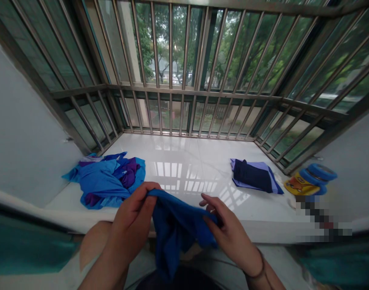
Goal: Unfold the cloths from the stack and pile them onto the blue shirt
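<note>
A blue cloth (175, 225) hangs between my two hands in front of the sill, its lower part drooping in loose folds. My left hand (138, 217) pinches its upper left corner between thumb and fingers. At the other end, my right hand (223, 221) has the cloth's right edge between thumb and fingers, with the index finger raised off it. What kind of item the cloth is, I cannot make out. Beyond my left hand lies a crumpled heap of blue and purple cloths (102, 179). Folded dark navy and lavender cloths (253, 177) lie flat on the right.
The white tiled sill (178, 161) reflects the window. Metal bars (190, 90) close off its back and sides. A yellow and blue container (305, 181) stands at the right wall, near a blurred-out patch. Teal curtains (30, 241) hang at both lower sides.
</note>
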Action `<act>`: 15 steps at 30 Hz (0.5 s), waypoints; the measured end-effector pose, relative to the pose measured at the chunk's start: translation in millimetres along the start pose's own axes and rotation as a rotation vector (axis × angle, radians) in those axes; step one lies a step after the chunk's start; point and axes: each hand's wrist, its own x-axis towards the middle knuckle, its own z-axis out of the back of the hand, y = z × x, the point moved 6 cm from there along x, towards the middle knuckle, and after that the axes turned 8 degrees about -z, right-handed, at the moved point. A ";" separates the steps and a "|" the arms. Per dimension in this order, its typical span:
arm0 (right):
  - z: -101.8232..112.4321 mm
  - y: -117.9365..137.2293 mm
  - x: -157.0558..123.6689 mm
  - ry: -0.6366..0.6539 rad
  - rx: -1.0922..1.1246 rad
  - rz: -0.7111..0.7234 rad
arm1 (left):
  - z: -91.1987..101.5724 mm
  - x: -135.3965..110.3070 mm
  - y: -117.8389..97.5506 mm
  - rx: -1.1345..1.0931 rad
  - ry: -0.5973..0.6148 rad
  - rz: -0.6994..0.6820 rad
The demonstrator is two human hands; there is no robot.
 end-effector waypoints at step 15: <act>93.1 10.9 -45.0 -0.886 0.072 -0.092 | -23.2 -12.7 -9.5 0.182 0.565 -0.218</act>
